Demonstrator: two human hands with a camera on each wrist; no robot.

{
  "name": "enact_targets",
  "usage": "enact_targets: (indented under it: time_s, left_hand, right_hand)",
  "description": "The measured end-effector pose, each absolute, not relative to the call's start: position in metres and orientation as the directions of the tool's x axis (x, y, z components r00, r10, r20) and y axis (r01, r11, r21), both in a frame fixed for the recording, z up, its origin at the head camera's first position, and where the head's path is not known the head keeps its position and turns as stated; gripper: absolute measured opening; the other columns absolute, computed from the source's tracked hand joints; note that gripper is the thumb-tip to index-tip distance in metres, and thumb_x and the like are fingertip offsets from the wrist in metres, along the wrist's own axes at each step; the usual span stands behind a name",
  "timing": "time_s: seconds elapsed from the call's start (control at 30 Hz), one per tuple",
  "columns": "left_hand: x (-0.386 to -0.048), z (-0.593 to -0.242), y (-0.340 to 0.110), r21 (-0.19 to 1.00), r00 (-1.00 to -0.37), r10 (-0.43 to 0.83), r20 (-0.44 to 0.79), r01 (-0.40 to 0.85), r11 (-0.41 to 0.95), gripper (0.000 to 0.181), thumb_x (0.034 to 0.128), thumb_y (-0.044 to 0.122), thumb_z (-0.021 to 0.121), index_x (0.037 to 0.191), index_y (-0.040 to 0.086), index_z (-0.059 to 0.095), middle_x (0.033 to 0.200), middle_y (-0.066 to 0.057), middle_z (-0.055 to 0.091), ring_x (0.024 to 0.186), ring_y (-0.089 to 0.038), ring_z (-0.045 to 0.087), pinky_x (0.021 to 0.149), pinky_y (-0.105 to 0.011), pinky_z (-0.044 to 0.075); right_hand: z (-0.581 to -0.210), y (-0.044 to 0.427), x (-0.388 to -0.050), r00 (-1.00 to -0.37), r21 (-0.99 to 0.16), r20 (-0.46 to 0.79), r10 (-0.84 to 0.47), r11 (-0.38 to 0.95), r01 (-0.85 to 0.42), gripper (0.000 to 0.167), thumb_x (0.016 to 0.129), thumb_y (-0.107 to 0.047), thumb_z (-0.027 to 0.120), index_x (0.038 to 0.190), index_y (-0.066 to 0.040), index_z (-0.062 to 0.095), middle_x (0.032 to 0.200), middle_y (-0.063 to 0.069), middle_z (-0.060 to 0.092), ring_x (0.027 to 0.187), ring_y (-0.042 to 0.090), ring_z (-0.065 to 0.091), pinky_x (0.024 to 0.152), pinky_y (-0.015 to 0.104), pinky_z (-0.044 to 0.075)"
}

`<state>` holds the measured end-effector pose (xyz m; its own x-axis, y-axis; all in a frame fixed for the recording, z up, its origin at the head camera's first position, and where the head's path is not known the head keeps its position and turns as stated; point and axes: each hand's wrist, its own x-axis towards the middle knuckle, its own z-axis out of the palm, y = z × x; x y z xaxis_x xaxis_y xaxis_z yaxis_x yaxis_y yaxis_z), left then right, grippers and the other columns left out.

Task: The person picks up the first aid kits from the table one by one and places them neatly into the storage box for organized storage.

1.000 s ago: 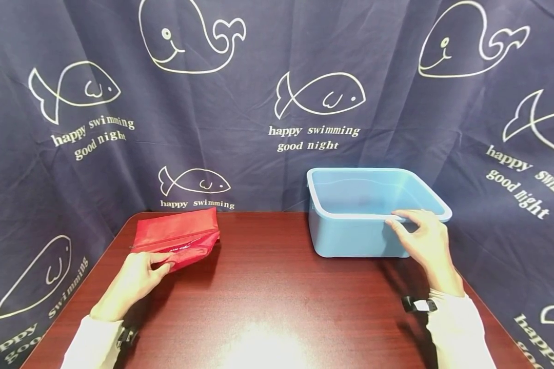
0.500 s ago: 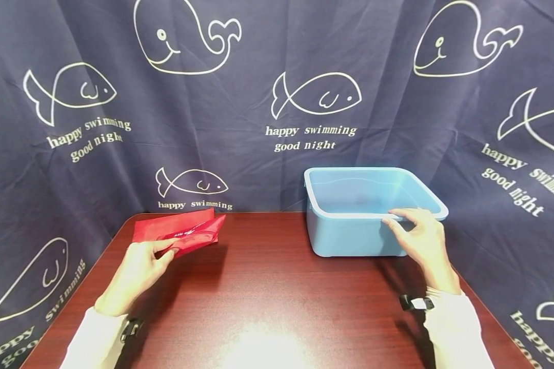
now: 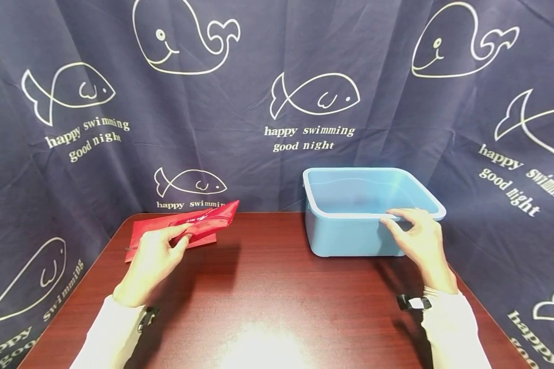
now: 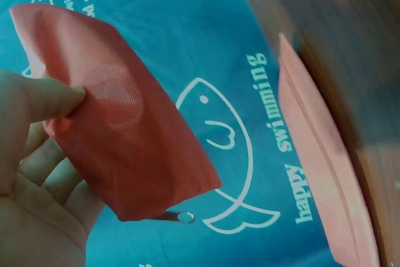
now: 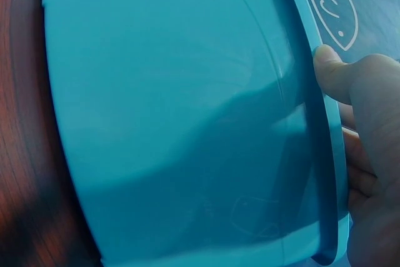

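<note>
My left hand (image 3: 154,259) pinches a small red zip pouch (image 3: 214,219) between thumb and fingers, holding it raised and tilted. In the left wrist view that pouch (image 4: 137,136) shows a metal zipper pull (image 4: 185,217) at its lower end. Behind and below it, a second red pouch (image 3: 150,224) lies flat at the table's far left, partly covered by the hand. On the right side, my right hand (image 3: 422,243) grips the near rim of a light blue plastic bin (image 3: 346,238), thumb outside and fingers over the edge. The visible inside of the bin shows no objects.
The reddish-brown wooden table (image 3: 277,287) carries a bright glare near its front edge. A dark blue curtain (image 3: 249,102) with white fish and whale drawings hangs close around the back and sides.
My left hand has lifted the red pouch and carried it rightward, off the one beneath, which now shows separately. My right hand stays on the bin's rim; the view has shifted slightly.
</note>
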<state>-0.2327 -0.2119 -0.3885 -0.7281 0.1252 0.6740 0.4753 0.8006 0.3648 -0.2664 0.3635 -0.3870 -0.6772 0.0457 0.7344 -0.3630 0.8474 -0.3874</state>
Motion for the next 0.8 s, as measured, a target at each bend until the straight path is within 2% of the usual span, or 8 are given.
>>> enact_targets:
  time_s: [0.17,0.4,0.47,0.63,0.73,0.8]
  left_hand:
    - [-0.237,-0.384,-0.198,0.398,-0.725,0.098,0.682,0.48,0.782,0.032,0.0853,0.004,0.077,0.116,0.009,0.08,0.082,-0.004,0.077,0.061,-0.015,0.054,0.055,-0.027,0.047]
    - [-0.241,-0.375,-0.175,0.445,-0.728,0.053,0.684,0.474,0.76,0.031,0.0878,0.007,0.077,0.119,0.011,0.079,0.059,0.004,0.062,0.044,-0.009,0.034,0.042,-0.024,0.031]
    - [-0.242,-0.372,-0.167,0.455,-0.724,0.049,0.688,0.482,0.749,0.031,0.0884,0.009,0.077,0.119,0.012,0.079,0.065,0.003,0.068,0.043,-0.008,0.033,0.042,-0.024,0.031]
    - [-0.244,-0.365,-0.15,0.495,-0.729,0.029,0.683,0.492,0.716,0.031,0.0887,0.01,0.076,0.119,0.014,0.08,0.079,0.001,0.076,0.048,-0.009,0.047,0.046,-0.023,0.038]
    - [-0.246,-0.363,-0.139,0.511,-0.724,0.008,0.689,0.494,0.704,0.031,0.0883,0.01,0.075,0.118,0.015,0.08,0.075,0.001,0.074,0.051,-0.012,0.05,0.047,-0.022,0.039]
    - [-0.249,-0.363,-0.133,0.51,-0.709,-0.005,0.706,0.503,0.698,0.03,0.0879,0.009,0.075,0.117,0.015,0.081,0.081,0.0,0.077,0.054,-0.014,0.051,0.049,-0.022,0.039]
  right_hand:
    - [-0.387,0.363,-0.267,-0.677,-0.386,0.735,0.043,0.847,-0.365,0.023,0.083,-0.025,0.086,0.103,-0.014,0.083,0.099,0.006,0.079,0.099,0.028,0.065,0.089,0.031,0.039]
    - [-0.388,0.365,-0.266,-0.679,-0.393,0.732,0.053,0.847,-0.357,0.024,0.083,-0.028,0.087,0.103,-0.016,0.083,0.1,0.004,0.079,0.1,0.026,0.065,0.088,0.019,0.035]
    - [-0.388,0.366,-0.266,-0.683,-0.4,0.728,0.06,0.846,-0.352,0.024,0.083,-0.028,0.087,0.103,-0.016,0.083,0.1,0.003,0.079,0.1,0.026,0.065,0.088,0.016,0.034]
    - [-0.388,0.365,-0.267,-0.685,-0.403,0.726,0.06,0.844,-0.354,0.024,0.083,-0.027,0.087,0.103,-0.015,0.083,0.1,0.004,0.079,0.1,0.026,0.065,0.088,0.015,0.033]
    - [-0.388,0.364,-0.267,-0.684,-0.402,0.728,0.058,0.843,-0.356,0.023,0.083,-0.027,0.087,0.102,-0.015,0.083,0.099,0.004,0.079,0.099,0.026,0.065,0.087,0.015,0.033]
    - [-0.387,0.364,-0.267,-0.68,-0.4,0.731,0.056,0.842,-0.361,0.024,0.083,-0.027,0.087,0.102,-0.015,0.083,0.099,0.005,0.079,0.099,0.026,0.065,0.087,0.015,0.033]
